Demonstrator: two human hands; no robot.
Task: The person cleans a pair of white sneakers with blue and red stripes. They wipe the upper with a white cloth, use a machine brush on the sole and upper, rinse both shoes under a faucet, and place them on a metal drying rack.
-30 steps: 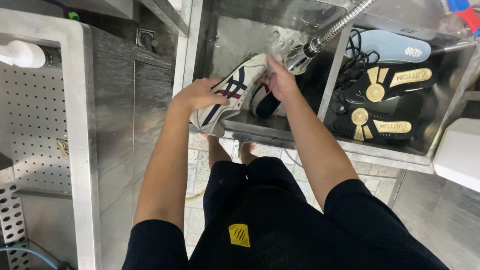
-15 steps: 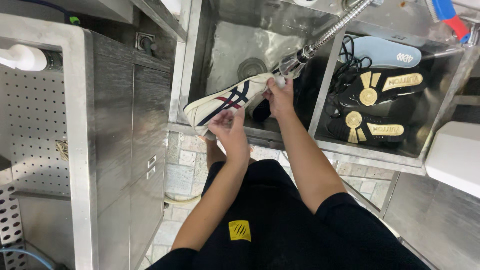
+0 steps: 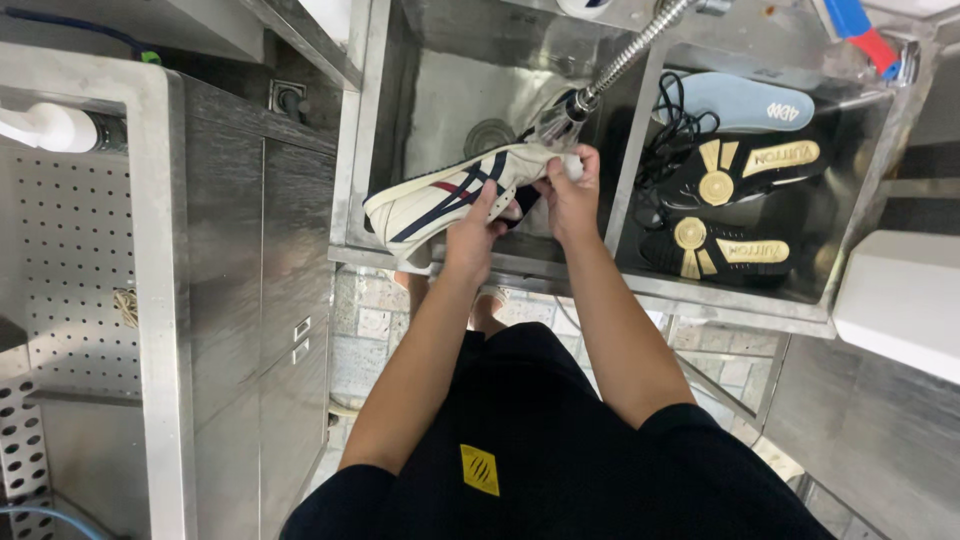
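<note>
At the far left a steel counter (image 3: 150,250) carries a perforated panel (image 3: 70,250), and a white cylindrical object (image 3: 45,125) lies near its upper edge. Beside it stands a steel cabinet (image 3: 270,250) with two small drawer pulls.

Next comes the left sink basin (image 3: 440,90), a deep steel tub with a round drain (image 3: 490,135) showing in its floor. A cream sneaker (image 3: 440,195) with navy and red stripes is held over this basin, lying roughly level, its heel out to the left above the basin's front edge and its toe toward the divider. The left hand (image 3: 472,232) grips the shoe from below at its middle, thumb up against the side. The right hand (image 3: 572,190) is closed on the shoe's toe end, fingers curled over it. Just above that hand hangs the spray head (image 3: 560,115) of a flexible metal hose (image 3: 640,40) that runs up and to the right.

The right sink basin (image 3: 850,190) holds a pale blue insole (image 3: 735,103) at the back, a tangle of black laces (image 3: 670,135) against the divider, and two black insoles with gold emblems (image 3: 740,165), one in front of the other. A blue and red brush (image 3: 860,30) rests at the basin's far rim. A white box-shaped object (image 3: 900,300) sits at the far right.
</note>
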